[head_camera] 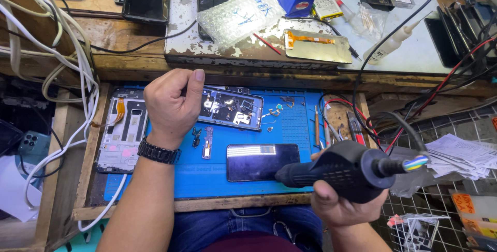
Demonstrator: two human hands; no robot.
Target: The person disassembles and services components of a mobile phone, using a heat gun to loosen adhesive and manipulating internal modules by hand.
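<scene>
My left hand (173, 104) is closed and rests on the left end of an opened phone body (233, 108) that lies on the blue work mat (295, 127). A black watch sits on that wrist. My right hand (341, 205) grips a black hot-air gun handle (336, 169), its nozzle pointing left over the edge of a dark phone screen (259, 161) lying flat on the mat. A small flex part (207, 143) and tiny loose pieces lie between the two phones.
A bare phone frame (123, 130) lies at the mat's left. White cables (77, 76) hang on the left, red and black wires (414, 102) on the right. The upper bench holds phones, a bubble-wrap bag (243, 13), a display panel (317, 46) and a glue bottle (391, 47). Tweezers lie right of the mat.
</scene>
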